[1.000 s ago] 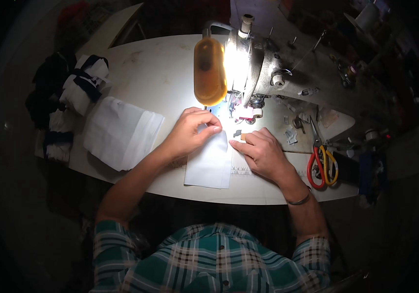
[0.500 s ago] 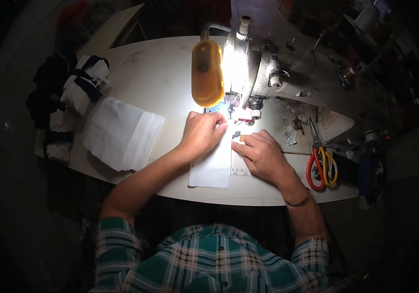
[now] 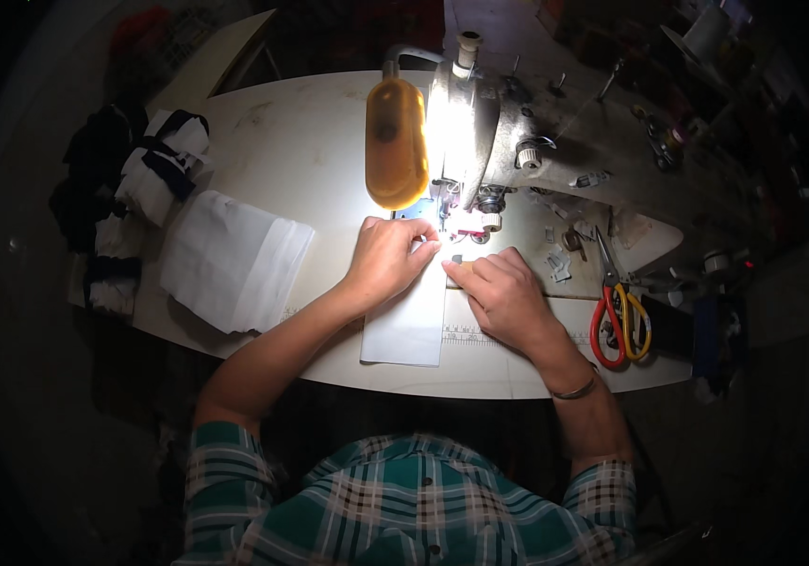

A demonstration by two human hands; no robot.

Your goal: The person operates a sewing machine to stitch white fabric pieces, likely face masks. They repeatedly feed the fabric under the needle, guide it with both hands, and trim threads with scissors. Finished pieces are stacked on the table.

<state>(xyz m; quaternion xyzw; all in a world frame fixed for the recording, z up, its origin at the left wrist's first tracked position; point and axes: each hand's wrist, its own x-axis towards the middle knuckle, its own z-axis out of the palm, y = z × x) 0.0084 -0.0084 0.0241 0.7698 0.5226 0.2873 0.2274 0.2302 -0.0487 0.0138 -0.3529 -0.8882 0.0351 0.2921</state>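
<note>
A folded white cloth strip (image 3: 402,330) lies lengthwise under the sewing machine's needle area (image 3: 444,222). My left hand (image 3: 390,257) rests on the strip's upper part, thumb and forefinger pinched together on the cloth just in front of the presser foot. On the strip's right edge is the forefinger tip of my right hand (image 3: 506,291); its other fingers are curled in, and whatever they may hold is hidden. Beside that fingertip a small dark piece (image 3: 456,258) shows on the machine bed. Glare washes out the needle itself.
A yellow lamp (image 3: 396,141) hangs left of the machine head (image 3: 517,123). Left of my arm lies a folded white cloth stack (image 3: 234,259), with black-and-white bundles (image 3: 157,170) beyond. Scissors with red and yellow handles (image 3: 619,316) and small metal parts (image 3: 558,264) lie at the right.
My right forefinger has stretched out and moved slightly left onto the strip's edge. My left hand keeps its pinch at nearly the same spot. The whole view has shifted very slightly.
</note>
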